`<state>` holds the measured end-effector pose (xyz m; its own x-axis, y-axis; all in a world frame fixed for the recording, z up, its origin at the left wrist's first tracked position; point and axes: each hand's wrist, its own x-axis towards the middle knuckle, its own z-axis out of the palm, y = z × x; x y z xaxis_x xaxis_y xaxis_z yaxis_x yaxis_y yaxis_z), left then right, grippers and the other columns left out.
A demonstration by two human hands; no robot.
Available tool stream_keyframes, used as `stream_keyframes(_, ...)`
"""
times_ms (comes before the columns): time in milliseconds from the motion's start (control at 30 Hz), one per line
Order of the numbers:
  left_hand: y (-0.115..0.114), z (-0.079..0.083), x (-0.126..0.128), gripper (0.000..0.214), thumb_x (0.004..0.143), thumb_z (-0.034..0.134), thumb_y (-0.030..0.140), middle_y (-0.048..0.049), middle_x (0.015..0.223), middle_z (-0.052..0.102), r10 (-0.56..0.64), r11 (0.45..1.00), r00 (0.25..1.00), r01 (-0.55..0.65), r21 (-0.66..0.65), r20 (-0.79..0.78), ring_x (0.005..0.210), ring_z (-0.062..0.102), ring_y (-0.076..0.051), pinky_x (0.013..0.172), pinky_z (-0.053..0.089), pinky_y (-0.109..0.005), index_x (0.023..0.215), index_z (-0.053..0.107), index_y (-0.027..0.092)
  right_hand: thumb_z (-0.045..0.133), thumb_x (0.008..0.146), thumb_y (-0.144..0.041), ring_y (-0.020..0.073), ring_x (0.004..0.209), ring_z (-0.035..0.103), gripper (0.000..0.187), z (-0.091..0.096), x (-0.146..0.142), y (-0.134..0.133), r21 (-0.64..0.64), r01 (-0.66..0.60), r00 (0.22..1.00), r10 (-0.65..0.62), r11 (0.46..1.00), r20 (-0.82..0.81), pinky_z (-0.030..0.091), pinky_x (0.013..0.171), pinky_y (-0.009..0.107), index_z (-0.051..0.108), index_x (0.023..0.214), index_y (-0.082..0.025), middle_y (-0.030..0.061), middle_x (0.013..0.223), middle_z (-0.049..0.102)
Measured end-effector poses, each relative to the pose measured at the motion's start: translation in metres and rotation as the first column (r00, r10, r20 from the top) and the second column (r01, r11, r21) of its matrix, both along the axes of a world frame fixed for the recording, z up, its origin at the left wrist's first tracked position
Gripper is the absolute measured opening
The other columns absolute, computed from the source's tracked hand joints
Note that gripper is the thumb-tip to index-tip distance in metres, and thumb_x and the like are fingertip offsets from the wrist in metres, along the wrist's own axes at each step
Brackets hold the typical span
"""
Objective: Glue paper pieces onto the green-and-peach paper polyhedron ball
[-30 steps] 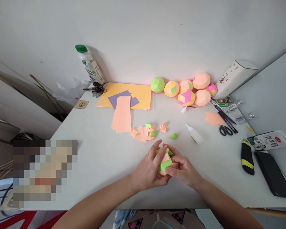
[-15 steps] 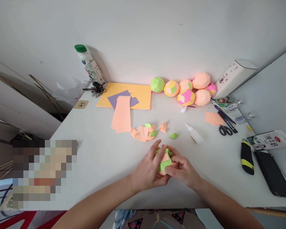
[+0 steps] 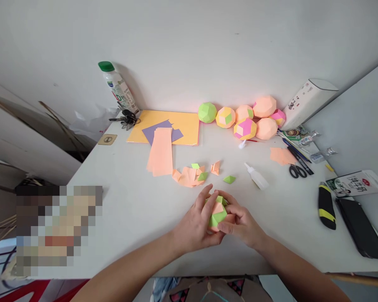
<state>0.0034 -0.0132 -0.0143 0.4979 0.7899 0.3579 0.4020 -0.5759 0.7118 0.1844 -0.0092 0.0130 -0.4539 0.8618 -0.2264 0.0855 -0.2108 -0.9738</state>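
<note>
Above the table's front middle, a green and peach folded-paper ball (image 3: 218,214) sits between my two hands. My left hand (image 3: 197,222) wraps its left side, with fingers over the top and thumb underneath. Around the right side curl the fingers of my right hand (image 3: 242,222), the thumb pressing near its lower edge. Parts of the ball are hidden by my fingers. Just beyond lie a folded green paper piece (image 3: 229,179), a folded peach piece (image 3: 216,167) and a small heap of peach and green pieces (image 3: 189,176). A white glue bottle (image 3: 256,176) lies to the right.
Peach strips (image 3: 163,151) rest on a yellow sheet pack (image 3: 182,113) at the back. Several finished paper balls (image 3: 245,128) line the wall. Scissors (image 3: 297,171), a black-and-yellow cutter (image 3: 326,205) and a black phone-like slab (image 3: 362,228) lie at right. Keys (image 3: 128,119) are back left.
Almost nothing differs. Both hands keep the same grip on the paper ball, and the view has shifted very slightly.
</note>
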Motion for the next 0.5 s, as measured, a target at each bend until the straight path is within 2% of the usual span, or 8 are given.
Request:
stream_keyframes(67, 0.001, 0.000, -0.001, 0.102, 0.071, 0.067, 0.018, -0.0248, 0.146, 0.015, -0.007, 0.999, 1.000, 0.008, -0.037, 0.024, 0.140, 0.020, -0.043, 0.095, 0.045, -0.058, 0.147, 0.000, 0.024, 0.076, 0.071, -0.045, 0.0308, 0.132, 0.039, 0.031, 0.001, 0.003, 0.002, -0.021, -0.018, 1.000, 0.018, 1.000, -0.020, 0.042, 0.102, 0.042, 0.069, 0.091, -0.022, 0.0072, 0.148, 0.034)
stream_keyframes(133, 0.003, 0.000, -0.003, 0.102, 0.071, 0.068, 0.019, -0.0240, 0.146, 0.015, -0.016, 0.997, 0.998, 0.020, -0.079, 0.053, 0.140, 0.019, -0.042, 0.099, 0.042, -0.060, 0.147, 0.000, 0.025, 0.075, 0.072, -0.046, 0.0301, 0.128, 0.043, 0.036, 0.002, 0.005, 0.004, -0.061, -0.035, 0.997, 0.030, 0.998, -0.078, 0.046, 0.098, 0.041, 0.067, 0.098, -0.023, 0.0076, 0.148, 0.034)
stream_keyframes(233, 0.005, -0.001, -0.005, 0.100, 0.073, 0.069, 0.021, -0.0219, 0.147, 0.015, -0.028, 0.993, 0.996, 0.038, -0.113, 0.086, 0.141, 0.015, -0.041, 0.104, 0.035, -0.062, 0.147, 0.002, 0.026, 0.068, 0.078, -0.048, 0.0254, 0.113, 0.056, 0.028, 0.001, 0.009, 0.007, -0.107, -0.021, 0.988, 0.005, 0.994, -0.152, 0.052, 0.084, 0.037, 0.066, 0.087, -0.022, 0.0068, 0.143, 0.040)
stream_keyframes(333, 0.005, -0.002, -0.006, 0.093, 0.078, 0.065, 0.025, -0.0203, 0.147, 0.014, -0.040, 0.992, 0.995, 0.051, -0.119, 0.095, 0.142, 0.012, -0.040, 0.105, 0.034, -0.061, 0.147, 0.002, 0.027, 0.064, 0.082, -0.046, 0.0218, 0.106, 0.059, 0.027, 0.001, 0.010, 0.008, -0.098, -0.002, 0.987, -0.014, 0.995, -0.161, 0.053, 0.080, 0.034, 0.063, 0.074, -0.020, 0.0057, 0.136, 0.047)
stream_keyframes(433, 0.005, 0.000, -0.007, 0.086, 0.085, 0.059, 0.038, -0.0207, 0.149, 0.010, -0.069, 0.989, 0.995, 0.078, -0.125, 0.074, 0.142, 0.016, -0.039, 0.101, 0.039, -0.059, 0.148, 0.001, 0.027, 0.063, 0.084, -0.044, 0.0227, 0.111, 0.057, 0.028, 0.001, 0.011, 0.007, -0.085, 0.008, 0.992, -0.019, 0.996, -0.125, 0.052, 0.084, 0.034, 0.062, 0.071, -0.020, 0.0054, 0.136, 0.047)
stream_keyframes(500, 0.004, 0.003, -0.007, 0.077, 0.089, 0.049, 0.048, -0.0211, 0.149, 0.012, -0.094, 0.987, 0.994, 0.100, -0.123, 0.050, 0.138, 0.025, -0.038, 0.099, 0.042, -0.056, 0.148, 0.005, 0.026, 0.063, 0.084, -0.044, 0.0255, 0.126, 0.047, 0.028, 0.001, 0.012, 0.006, -0.057, 0.030, 0.996, -0.035, 0.998, -0.084, 0.049, 0.091, 0.036, 0.062, 0.070, -0.020, 0.0058, 0.134, 0.049)
